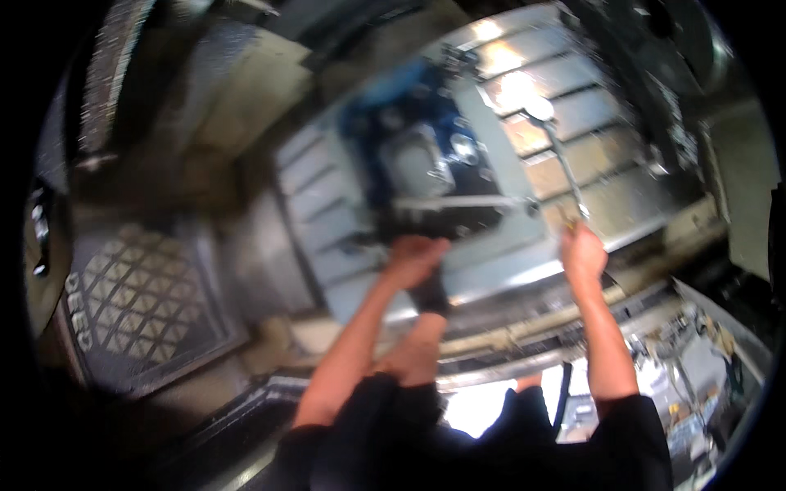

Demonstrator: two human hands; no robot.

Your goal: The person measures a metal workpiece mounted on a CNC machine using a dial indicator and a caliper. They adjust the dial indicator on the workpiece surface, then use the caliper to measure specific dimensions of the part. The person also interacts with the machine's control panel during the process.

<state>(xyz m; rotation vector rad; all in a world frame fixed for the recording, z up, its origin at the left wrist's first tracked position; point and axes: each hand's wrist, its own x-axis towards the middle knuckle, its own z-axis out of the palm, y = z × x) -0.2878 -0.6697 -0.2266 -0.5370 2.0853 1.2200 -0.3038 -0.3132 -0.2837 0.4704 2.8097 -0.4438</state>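
My right hand [583,255] is closed around the lower end of a long metal tool with a round, bright head [562,164]. Its head points away from me, over the slotted metal machine table [573,72]. By the near edge of a dark, blue-topped metal block [378,123], my left hand [416,258] is smeared by motion, so its fingers and any grip do not show clearly. A pale bar [458,201] lies across the near part of the block, just beyond my left hand. The block has a squarish opening and rests on a pale plate [506,155].
A grille-like panel [143,295] sits in a dark frame at the left. My bare leg [417,348] is below my left hand. At the lower right stands a tray [757,360] with cluttered small things. Machine walls [741,176] surround the table.
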